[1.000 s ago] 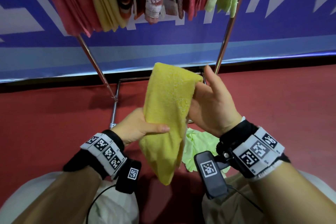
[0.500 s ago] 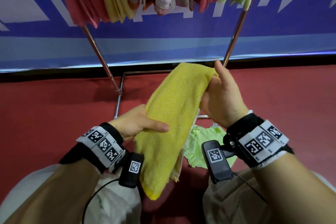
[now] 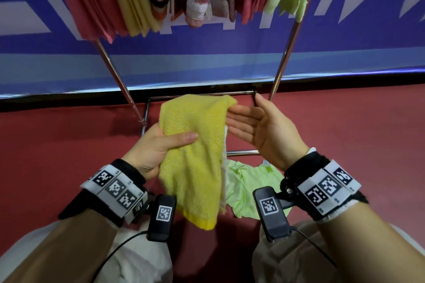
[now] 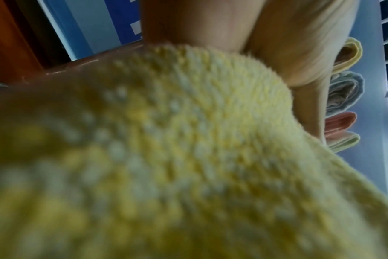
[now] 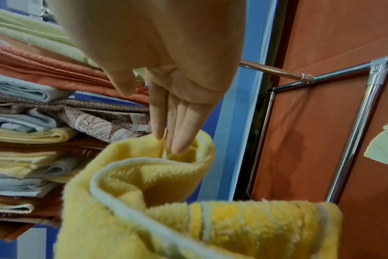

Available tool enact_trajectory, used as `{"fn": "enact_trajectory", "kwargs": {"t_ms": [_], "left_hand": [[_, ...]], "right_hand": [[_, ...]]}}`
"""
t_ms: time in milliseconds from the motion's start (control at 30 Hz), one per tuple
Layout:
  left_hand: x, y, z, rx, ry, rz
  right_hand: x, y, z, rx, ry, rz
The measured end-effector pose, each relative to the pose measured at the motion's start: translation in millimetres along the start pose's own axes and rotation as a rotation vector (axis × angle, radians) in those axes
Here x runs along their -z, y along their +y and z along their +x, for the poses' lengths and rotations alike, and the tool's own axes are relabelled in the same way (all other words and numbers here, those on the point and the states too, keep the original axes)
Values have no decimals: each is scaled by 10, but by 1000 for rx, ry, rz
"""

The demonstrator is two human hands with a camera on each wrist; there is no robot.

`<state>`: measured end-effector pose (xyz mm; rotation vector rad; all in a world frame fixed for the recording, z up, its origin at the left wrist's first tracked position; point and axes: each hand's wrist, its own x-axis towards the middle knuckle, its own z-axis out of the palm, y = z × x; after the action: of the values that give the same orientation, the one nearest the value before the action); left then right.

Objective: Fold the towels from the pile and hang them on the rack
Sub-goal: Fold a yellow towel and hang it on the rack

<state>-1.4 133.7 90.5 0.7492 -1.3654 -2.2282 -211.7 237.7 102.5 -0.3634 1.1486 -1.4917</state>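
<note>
One yellow towel [image 3: 193,151] hangs before the rack [image 3: 285,57], long axis running down toward you, hemmed end lowest. Your left hand [image 3: 156,147] grips its left edge; your right hand [image 3: 264,131], flat with straight fingers, touches its top corner. One green towel [image 3: 248,186] lies on the floor [image 3: 69,140] below.

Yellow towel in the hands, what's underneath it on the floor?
A crumpled light green towel lies on the red floor below the yellow towel, near the rack's lower bar. Its left part is covered by the yellow towel, so its full extent can't be seen.
</note>
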Motion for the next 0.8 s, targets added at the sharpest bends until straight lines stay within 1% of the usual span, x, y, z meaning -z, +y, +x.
{"fn": "enact_trajectory", "kwargs": {"t_ms": [100,167,233,333,400,500,600,700,733,800], "left_hand": [[-11,13,19,-20,40,-14],[-15,13,22,-17,36,-25],[-21,16,23,-16,26,-29],[-19,23,31,-15,21,-21],[-5,22,35,-7,10,-13],[-23,-4,42,13,-17,56],[-61,-31,42,31,-33,117],[-77,-50,28,50,-69,123],[-76,-55,28,54,-71,122],[-74,-67,38,48,-65,110]], "right_hand": [[-16,39,-6,6,27,-140],[-52,95,-26,15,16,-268],[-76,139,-56,4,-35,-392],[-62,177,-76,-47,-166,-558],[-66,194,-84,-86,-226,-537],[-72,205,-92,-43,-265,-455],[-82,209,-104,-8,-284,-494],[-94,256,-91,-47,-340,-457],[-88,270,-75,-49,-325,-449],[-70,273,-40,-22,-242,-464]]}}
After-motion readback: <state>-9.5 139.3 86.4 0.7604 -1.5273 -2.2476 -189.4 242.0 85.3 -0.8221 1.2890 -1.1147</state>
